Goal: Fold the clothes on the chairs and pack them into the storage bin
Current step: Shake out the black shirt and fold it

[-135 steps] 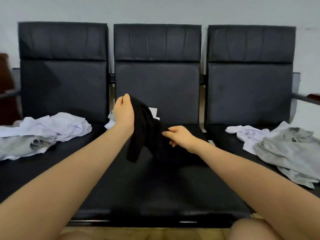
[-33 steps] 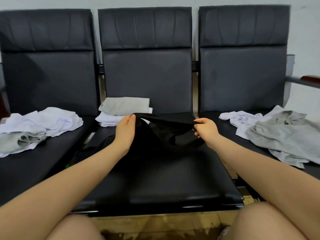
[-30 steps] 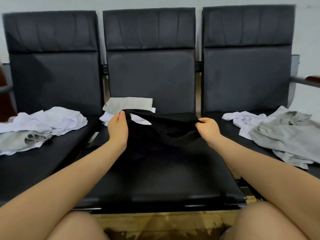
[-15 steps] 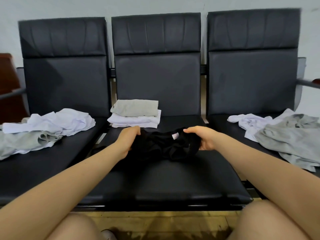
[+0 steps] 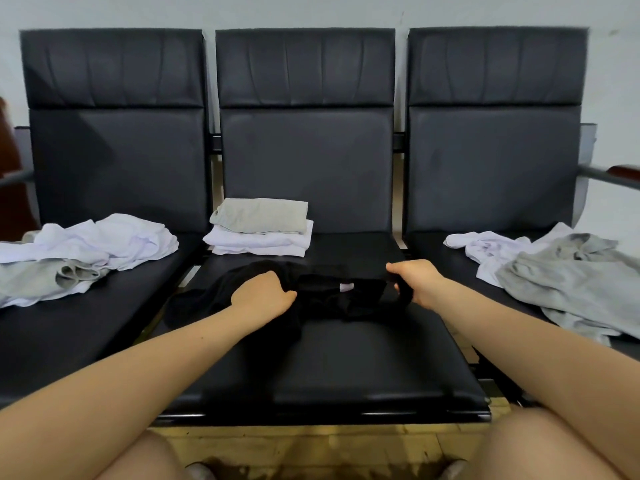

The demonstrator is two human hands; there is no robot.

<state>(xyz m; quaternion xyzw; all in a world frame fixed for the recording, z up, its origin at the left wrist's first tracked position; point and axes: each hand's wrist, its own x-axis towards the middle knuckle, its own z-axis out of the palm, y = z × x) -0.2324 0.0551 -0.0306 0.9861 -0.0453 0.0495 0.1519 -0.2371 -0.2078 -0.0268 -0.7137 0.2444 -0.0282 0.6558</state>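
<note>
Black fabric is bunching in soft, uneven folds at the middle of the frame, where a black garment [image 5: 322, 299] is lying on the seat of the middle chair [image 5: 346, 362]. The left hand [image 5: 261, 294] is pressing down on the garment's left part with fingers curled and gathering cloth under the palm. The right hand [image 5: 414, 280] is closing around the garment's right edge, thumb and fingers pinching a strip of the cloth. A small white label [image 5: 346, 287] is showing on the garment between the hands; any writing on it is too small to read.

Behind the garment, toward the backrest, a folded stack [image 5: 261, 226] is sitting squared and flat: a beige-grey piece on top of white pieces. At the left of the frame, on the left chair [image 5: 69, 341], a crumpled white and grey pile [image 5: 83, 251] is lying loose and wrinkled. At the right, on the right chair [image 5: 491, 161], a white garment [image 5: 485, 245] is lying partly under a rumpled grey garment [image 5: 571, 282].

All three chairs are showing smooth, dark, leather-like padding with stitched panels on the backrests. A pale wall [image 5: 311, 10] is filling the top of the frame, and a wooden floor [image 5: 311, 448] is showing along the bottom edge between the person's knees.
</note>
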